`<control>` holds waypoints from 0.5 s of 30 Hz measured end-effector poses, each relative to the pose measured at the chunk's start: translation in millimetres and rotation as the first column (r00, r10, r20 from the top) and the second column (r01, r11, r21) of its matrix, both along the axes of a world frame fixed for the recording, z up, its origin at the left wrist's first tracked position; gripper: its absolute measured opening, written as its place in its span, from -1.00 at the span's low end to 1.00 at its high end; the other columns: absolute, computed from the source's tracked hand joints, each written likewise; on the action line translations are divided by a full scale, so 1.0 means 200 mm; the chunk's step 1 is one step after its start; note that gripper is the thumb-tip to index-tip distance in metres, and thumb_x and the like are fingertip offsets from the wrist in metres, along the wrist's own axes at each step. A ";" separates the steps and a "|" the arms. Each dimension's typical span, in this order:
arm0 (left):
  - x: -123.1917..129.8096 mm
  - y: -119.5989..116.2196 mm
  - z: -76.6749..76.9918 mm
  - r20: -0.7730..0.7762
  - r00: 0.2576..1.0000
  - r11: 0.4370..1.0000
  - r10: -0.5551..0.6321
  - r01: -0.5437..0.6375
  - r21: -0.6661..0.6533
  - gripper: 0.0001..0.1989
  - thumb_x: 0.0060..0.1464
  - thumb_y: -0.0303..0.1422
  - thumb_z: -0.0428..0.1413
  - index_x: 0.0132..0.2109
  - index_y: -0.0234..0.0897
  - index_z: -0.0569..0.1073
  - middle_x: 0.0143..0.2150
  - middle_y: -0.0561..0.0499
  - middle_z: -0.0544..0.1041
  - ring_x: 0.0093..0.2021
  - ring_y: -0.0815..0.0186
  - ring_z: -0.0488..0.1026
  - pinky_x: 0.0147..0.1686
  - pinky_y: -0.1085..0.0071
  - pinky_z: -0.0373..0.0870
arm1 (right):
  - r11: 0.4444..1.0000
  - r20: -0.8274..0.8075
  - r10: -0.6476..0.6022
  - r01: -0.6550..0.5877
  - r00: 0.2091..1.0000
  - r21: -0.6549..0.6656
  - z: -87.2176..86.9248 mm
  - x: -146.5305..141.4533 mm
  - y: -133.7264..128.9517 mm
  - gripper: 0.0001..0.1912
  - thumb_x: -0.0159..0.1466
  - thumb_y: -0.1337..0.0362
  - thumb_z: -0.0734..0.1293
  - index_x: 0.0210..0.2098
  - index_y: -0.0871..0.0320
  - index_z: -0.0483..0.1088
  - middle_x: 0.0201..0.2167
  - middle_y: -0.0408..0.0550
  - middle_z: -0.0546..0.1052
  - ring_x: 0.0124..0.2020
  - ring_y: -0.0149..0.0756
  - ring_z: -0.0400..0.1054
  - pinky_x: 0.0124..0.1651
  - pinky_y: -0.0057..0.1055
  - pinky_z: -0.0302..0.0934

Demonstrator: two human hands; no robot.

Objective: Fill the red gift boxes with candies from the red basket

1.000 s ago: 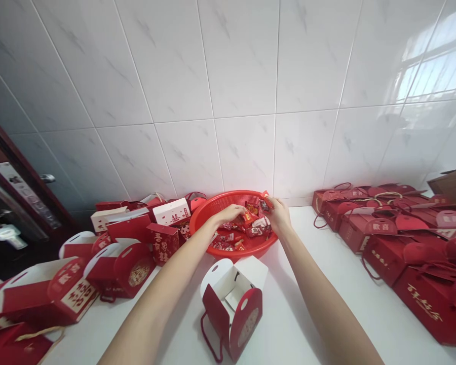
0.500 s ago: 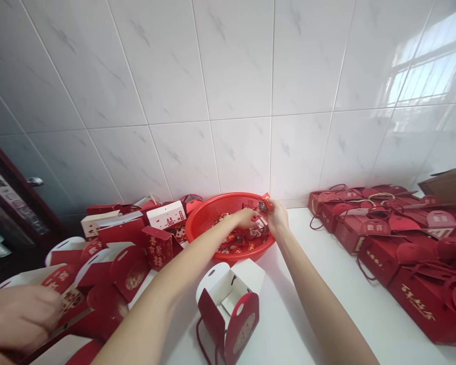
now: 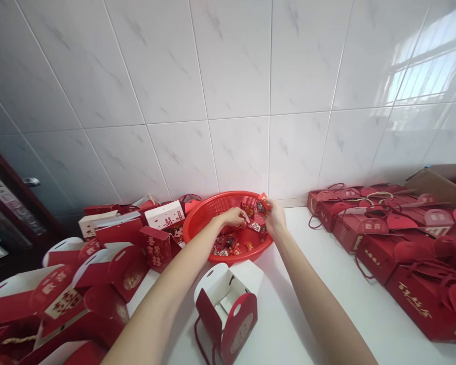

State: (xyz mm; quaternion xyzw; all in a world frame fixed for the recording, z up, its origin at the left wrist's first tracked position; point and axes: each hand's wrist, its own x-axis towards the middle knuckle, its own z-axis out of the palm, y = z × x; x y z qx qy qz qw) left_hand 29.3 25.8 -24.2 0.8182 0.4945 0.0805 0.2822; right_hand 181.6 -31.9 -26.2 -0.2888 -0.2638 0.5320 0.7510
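A red plastic basket (image 3: pixel 192 219) with meshed walls holds wrapped candies (image 3: pixel 228 246) in red, brown and white. Inside it, my left hand (image 3: pixel 233 217) has its fingers pinched on a small wrapped candy, mostly hidden by the fingertips. My right hand (image 3: pixel 276 217) is at the basket's right rim, closed around several wrapped candies; a red wrapper (image 3: pixel 264 198) and a dark one stick out past the fingers. In front of the basket stands an open red gift box (image 3: pixel 238 332), white inside, with a cord handle hanging at its left.
Several open red boxes (image 3: pixel 133 274) crowd the left side of the white table (image 3: pixel 307 294). Closed red boxes with cord handles (image 3: pixel 372 258) stand in rows on the right. Behind them is a brown cardboard box (image 3: pixel 437 177). A tiled wall (image 3: pixel 239 157) rises behind the basket.
My left hand has lifted slightly and moved left from the candies. My right hand stays at the rim with its candies. Another person's hand at the lower left has gone out of view.
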 end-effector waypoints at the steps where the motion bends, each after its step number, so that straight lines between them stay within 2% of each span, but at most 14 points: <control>1: -0.01 0.00 0.01 0.052 0.999 1.000 0.006 -0.005 -0.016 -0.76 -0.14 -0.44 0.13 -0.27 -0.25 0.61 -0.34 -0.01 0.63 -0.27 0.18 0.54 -0.29 0.39 0.40 | 1.000 -0.007 0.004 -0.004 1.000 -0.019 0.00 0.00 0.00 -0.91 -0.06 0.31 0.35 -0.56 0.12 0.32 -0.63 -0.21 0.49 -0.56 -0.36 0.40 -0.52 -0.45 0.31; 5: -0.03 0.01 0.02 0.244 0.968 0.998 0.060 -0.053 -0.037 -0.78 -0.05 -0.31 0.14 -0.28 -0.27 0.64 -0.29 -0.02 0.65 -0.22 0.23 0.53 -0.19 0.41 0.40 | 0.996 -0.033 0.021 -0.024 0.999 -0.088 0.02 -0.01 -0.02 -0.93 -0.06 0.33 0.36 -0.57 0.13 0.35 -0.61 -0.22 0.50 -0.53 -0.37 0.40 -0.49 -0.46 0.32; 7: -0.03 0.01 0.02 0.311 0.945 0.995 0.101 -0.091 -0.046 -0.76 -0.04 -0.26 0.15 -0.32 -0.28 0.65 -0.31 -0.02 0.65 -0.26 0.24 0.51 -0.21 0.40 0.39 | 0.994 -0.035 0.029 -0.032 0.999 -0.101 0.03 -0.01 -0.03 -0.93 -0.07 0.34 0.37 -0.57 0.13 0.36 -0.60 -0.22 0.50 -0.52 -0.38 0.40 -0.48 -0.47 0.32; 11: -0.04 0.02 0.02 0.400 0.900 0.985 0.171 -0.162 -0.057 -0.79 -0.07 -0.28 0.15 -0.40 -0.29 0.64 -0.43 0.03 0.61 -0.41 0.31 0.41 -0.34 0.40 0.34 | 0.992 -0.027 0.051 -0.054 0.998 -0.111 0.03 -0.01 -0.04 -0.93 -0.06 0.35 0.38 -0.54 0.14 0.39 -0.57 -0.21 0.52 -0.51 -0.38 0.40 -0.47 -0.47 0.31; 15: -0.05 0.05 0.01 0.429 0.871 0.971 0.238 -0.226 -0.078 -0.83 -0.12 -0.36 0.13 -0.57 -0.31 0.54 -0.62 0.07 0.46 -0.57 0.36 0.28 -0.51 0.41 0.23 | 0.992 -0.032 0.042 -0.045 0.999 -0.118 0.03 -0.01 -0.03 -0.93 -0.05 0.36 0.38 -0.54 0.15 0.39 -0.57 -0.22 0.51 -0.50 -0.39 0.41 -0.45 -0.47 0.32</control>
